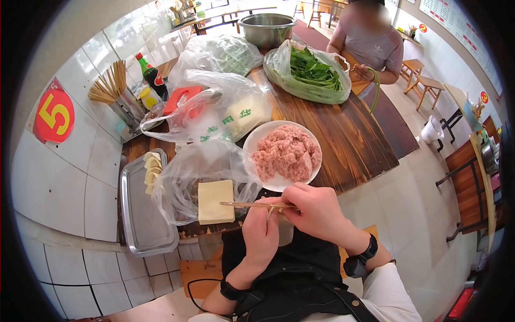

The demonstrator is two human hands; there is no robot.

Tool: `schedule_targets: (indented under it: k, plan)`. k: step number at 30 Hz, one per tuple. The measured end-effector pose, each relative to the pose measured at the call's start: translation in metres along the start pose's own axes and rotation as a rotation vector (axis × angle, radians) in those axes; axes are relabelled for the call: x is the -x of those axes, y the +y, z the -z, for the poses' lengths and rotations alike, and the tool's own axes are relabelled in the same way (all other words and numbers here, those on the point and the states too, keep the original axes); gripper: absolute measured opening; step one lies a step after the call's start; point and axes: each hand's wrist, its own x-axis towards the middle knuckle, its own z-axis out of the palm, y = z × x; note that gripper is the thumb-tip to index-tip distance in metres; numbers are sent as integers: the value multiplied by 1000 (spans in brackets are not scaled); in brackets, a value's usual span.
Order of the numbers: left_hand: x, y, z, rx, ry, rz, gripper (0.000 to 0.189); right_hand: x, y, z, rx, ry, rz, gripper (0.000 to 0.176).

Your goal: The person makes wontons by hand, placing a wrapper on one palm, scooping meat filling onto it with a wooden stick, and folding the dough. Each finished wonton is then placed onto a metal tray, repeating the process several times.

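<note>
My left hand is closed, its fingers pinching a pale wonton wrapper that is mostly hidden. Close against it, my right hand is closed around a thin wooden stick, which points left across my left fingertips. Beyond my hands stands a white plate heaped with pink minced meat. A stack of square wonton wrappers lies on clear plastic left of my hands. Several folded wontons sit at the far end of a metal tray.
Plastic bags cover the table's left side near a red box, a bottle and a chopstick holder. Bagged greens and a metal pot stand farther back. Another person sits opposite, holding a green stem.
</note>
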Motion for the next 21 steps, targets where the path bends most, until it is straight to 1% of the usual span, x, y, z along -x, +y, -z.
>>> schedule_targets:
  k: [2, 4, 6, 8, 10, 12, 13, 14, 15, 16, 17, 18, 19, 20, 21]
  plan:
    - [-2, 5, 2, 34, 6, -12, 16, -3, 0, -1, 49, 10, 16, 17]
    - [-2, 6, 4, 65, 17, -28, 17, -7, -4, -2, 46, 48, 11, 16]
    - [0, 5, 7, 35, 4, 0, 23, -9, -5, -5, 42, 86, 16, 15]
    - [0, 3, 8, 72, 6, 13, 25, -7, -1, -13, -1, 170, 109, 13]
    - [1, -4, 8, 110, 7, 28, 26, -4, 3, -19, -6, 190, 118, 12]
    - [5, -11, 8, 124, -33, 9, 36, -1, 5, -21, -11, 208, 125, 12]
    - [7, -9, 7, 120, -28, 8, 36, 0, 5, -21, -104, 194, 54, 12]
    - [8, -4, 5, 336, -6, 105, 37, 0, 6, -21, -197, 180, -16, 12]
    - [10, -2, 3, 552, 17, 201, 39, 0, 7, -20, -200, 179, -10, 12]
    - [13, -5, 4, 548, 25, 198, 39, 0, 7, -19, -331, 139, -72, 12]
    - [15, -10, 4, 723, -13, 285, 43, -1, 7, -17, -461, 95, -130, 12]
    - [16, -14, 6, 895, -46, 369, 48, 0, 7, -19, -470, 87, -115, 12]
    - [18, -12, 11, 940, -62, 454, 44, 3, 4, -23, -574, 70, -233, 13]
    - [19, -11, 12, 920, -60, 436, 44, 4, 1, -28, -685, 43, -345, 15]
    - [20, -9, 16, 896, -45, 442, 44, 4, -3, -29, -719, -14, -459, 18]
